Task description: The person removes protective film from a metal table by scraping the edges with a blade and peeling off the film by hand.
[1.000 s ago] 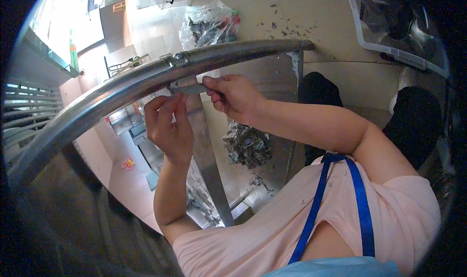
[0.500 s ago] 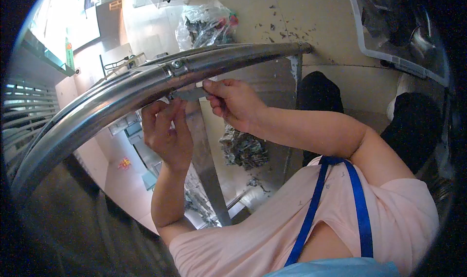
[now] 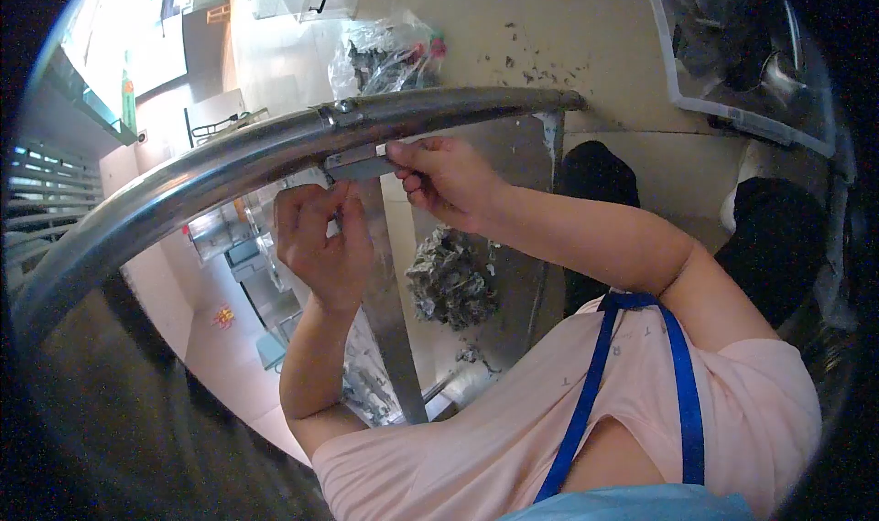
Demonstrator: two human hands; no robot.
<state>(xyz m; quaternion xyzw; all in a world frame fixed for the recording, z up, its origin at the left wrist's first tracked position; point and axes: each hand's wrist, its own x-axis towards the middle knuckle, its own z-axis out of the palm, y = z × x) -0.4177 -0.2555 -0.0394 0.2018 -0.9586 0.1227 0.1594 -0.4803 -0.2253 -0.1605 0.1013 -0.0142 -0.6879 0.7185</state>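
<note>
My right hand [image 3: 449, 180] pinches a small flat grey piece [image 3: 362, 167] with a whitish end between thumb and fingers. The piece lies just below a thick shiny metal tube [image 3: 412, 111], which looks bent in this wide view. Close to the piece's left end is my left hand [image 3: 325, 242], its thumb and fingers drawn together in a pinch. What those fingertips hold, if anything, is too small to make out. A small metal fitting [image 3: 341, 107] sits on the tube above the piece.
Behind the tube lies a clear plastic bag [image 3: 385, 56] with dark scraps. A heap of grey shavings [image 3: 450, 278] rests beneath my right forearm. A clear plastic bin [image 3: 682, 91] stands at upper right. Dark bits [image 3: 531, 68] are scattered on the floor.
The view has shifted slightly. My left fingertips sit a little lower against the grey piece's left end, and more of the piece shows. My right hand keeps its pinch.
</note>
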